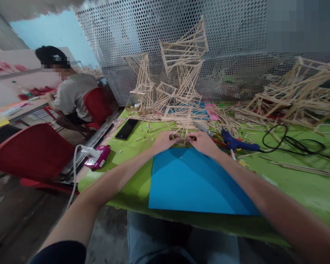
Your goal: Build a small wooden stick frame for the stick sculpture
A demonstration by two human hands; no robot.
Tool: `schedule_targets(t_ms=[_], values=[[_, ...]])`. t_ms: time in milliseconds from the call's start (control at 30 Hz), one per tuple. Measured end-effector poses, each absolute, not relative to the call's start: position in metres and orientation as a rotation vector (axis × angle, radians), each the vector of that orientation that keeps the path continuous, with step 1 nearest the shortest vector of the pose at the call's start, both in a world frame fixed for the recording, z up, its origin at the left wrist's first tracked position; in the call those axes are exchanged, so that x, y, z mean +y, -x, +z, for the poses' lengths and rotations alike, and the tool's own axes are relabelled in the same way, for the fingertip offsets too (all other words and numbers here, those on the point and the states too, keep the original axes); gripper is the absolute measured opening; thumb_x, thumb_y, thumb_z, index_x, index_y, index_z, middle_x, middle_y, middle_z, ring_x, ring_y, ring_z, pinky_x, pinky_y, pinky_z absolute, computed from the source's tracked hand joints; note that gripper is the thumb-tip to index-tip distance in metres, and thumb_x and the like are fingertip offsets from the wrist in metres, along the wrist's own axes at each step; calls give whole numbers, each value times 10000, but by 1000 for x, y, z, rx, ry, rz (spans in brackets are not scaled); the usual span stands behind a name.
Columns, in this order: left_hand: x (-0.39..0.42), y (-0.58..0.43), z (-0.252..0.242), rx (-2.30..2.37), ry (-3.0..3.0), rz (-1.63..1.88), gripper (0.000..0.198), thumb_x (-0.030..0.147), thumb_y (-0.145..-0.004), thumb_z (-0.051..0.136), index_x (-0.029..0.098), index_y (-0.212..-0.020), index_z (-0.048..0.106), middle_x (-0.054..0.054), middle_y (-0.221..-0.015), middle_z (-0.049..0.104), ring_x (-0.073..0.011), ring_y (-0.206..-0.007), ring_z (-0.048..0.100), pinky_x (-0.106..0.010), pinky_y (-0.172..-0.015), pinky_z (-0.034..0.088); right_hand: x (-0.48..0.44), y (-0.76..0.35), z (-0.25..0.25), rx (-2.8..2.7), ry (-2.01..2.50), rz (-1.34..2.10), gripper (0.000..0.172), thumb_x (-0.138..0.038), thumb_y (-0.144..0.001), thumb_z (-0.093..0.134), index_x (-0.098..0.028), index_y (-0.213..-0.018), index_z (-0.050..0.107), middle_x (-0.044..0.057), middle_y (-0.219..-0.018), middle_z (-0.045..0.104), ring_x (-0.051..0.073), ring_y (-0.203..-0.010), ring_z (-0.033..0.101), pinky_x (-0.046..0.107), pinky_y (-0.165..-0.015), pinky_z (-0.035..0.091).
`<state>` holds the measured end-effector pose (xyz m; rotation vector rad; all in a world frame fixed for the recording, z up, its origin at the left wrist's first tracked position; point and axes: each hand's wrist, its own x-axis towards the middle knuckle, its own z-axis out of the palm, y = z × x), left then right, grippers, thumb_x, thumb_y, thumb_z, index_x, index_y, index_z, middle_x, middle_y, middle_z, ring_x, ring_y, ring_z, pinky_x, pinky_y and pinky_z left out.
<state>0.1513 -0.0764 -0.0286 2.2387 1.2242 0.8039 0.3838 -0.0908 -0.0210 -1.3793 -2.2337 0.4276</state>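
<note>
My left hand (165, 142) and my right hand (202, 142) meet just beyond the far edge of a blue sheet (192, 179). Between them stand thin wooden sticks (184, 132), and the fingers of both hands are closed on these. My fingers partly hide how the sticks join. A blue glue gun (238, 142) lies to the right of my right hand, its black cord trailing off. Close by, a blade (202, 127) points toward the stick pile (178, 116) beyond my hands.
Stick frameworks (185, 47) stand against a perforated metal screen (110, 36); more frames (291, 95) lie at right. A black phone (127, 129) and a magenta power socket (98, 157) sit on the green table (299, 198). A person sits at left near red chairs (35, 154).
</note>
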Motion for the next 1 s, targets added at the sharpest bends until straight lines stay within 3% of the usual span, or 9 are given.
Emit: schedule_targets(t_ms=[400,767,1000], values=[[-77,-153,-30,1228,-2243,823,199,406,-943,732,228,-957,820,8,-803,750,-129,-684,580,-268,-671,405,-89,-385,-24,-2220,1367,477,355,-457,-1030,559,-231,-953,821,71,-956,809,247,-857,685,342,-789,454],[-69,-149,-34,1202,-2209,840,292,484,-928,742,205,-916,827,9,-765,728,-117,-657,536,-260,-632,361,-88,-385,-26,-2214,1414,433,251,-370,-1000,601,-246,-970,817,41,-942,813,231,-823,685,323,-743,439],[-72,-146,-29,1170,-2243,830,287,475,-920,747,199,-921,826,17,-731,688,-107,-631,502,-257,-627,349,-91,-383,-25,-2215,1432,371,286,-389,-1022,581,-248,-921,809,51,-952,816,241,-845,701,337,-766,458]])
